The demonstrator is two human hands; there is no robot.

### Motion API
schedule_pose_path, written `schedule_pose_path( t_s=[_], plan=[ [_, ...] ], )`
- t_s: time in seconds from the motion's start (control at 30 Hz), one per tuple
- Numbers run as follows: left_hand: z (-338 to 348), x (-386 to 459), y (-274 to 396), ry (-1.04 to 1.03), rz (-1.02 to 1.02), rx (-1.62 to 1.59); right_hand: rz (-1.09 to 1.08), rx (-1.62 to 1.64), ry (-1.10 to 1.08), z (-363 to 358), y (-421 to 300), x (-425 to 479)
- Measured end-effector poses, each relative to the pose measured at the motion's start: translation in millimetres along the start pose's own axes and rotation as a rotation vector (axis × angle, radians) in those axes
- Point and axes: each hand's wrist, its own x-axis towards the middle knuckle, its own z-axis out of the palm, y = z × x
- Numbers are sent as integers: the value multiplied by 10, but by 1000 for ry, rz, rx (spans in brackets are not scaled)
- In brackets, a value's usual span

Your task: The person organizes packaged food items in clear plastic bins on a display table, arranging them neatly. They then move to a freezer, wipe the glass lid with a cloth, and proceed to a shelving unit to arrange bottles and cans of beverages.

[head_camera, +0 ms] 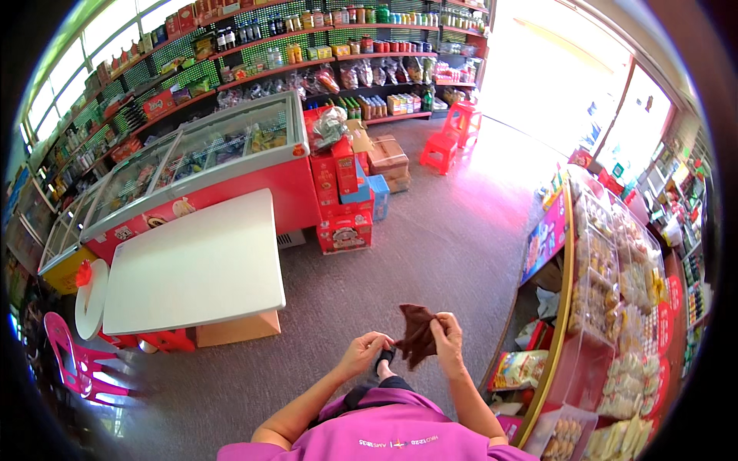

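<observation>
A crumpled dark brown cloth [418,335] hangs in front of my body, above the floor. My right hand [448,341] pinches its right side between thumb and fingers. My left hand [366,352] is at the cloth's left edge with its fingers drawn together. Whether those fingertips grip the edge or only lie beside it is unclear. Below the hands, one foot in a dark shoe [384,358] shows on the grey floor [328,294].
A white-topped table [199,265] stands at left, before a red chest freezer [288,187]. Red cartons [346,230] are stacked by the freezer's end. Red plastic stools [441,151] stand near the bright doorway. Along my right runs a counter [568,253] with clear food bins.
</observation>
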Motion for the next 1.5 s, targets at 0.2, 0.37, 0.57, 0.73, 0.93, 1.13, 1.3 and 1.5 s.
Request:
schedule_pose_path(
  t_s=[0.2, 0.37, 0.57, 0.73, 0.93, 1.13, 1.3, 1.5],
  plan=[
    [-148, 1190, 237, -168, -268, -88, -182, -326, 185, 63, -107, 1389],
    [-257, 2195, -86, -136, -167, 123, -386, -285, -302, 664, -561, 1980],
    [-796, 2673, -890, 84, 170, 715, -478, -160, -561, 1170, -779, 2527],
    [-1033, 3353, 354, 66, 256, 614, -838, -385, -981, 1463, -756, 2954],
    [-2089, 3866, 1493, 498, 446, 555, -879, -490, -979, 1944, -886, 3555],
    [-3888, 4511, 1948, 870, 618, 33, -374, -587, -562, 2062, -36, 4754],
    [-5927, 5286, 1542, 990, 368, 650, -23, -888, -308, 2065, 1113, 5433],
    [-7422, 6430, 653, 492, -141, 1455, 462, -984, -269, 1843, 2641, 5400]
  ],
)
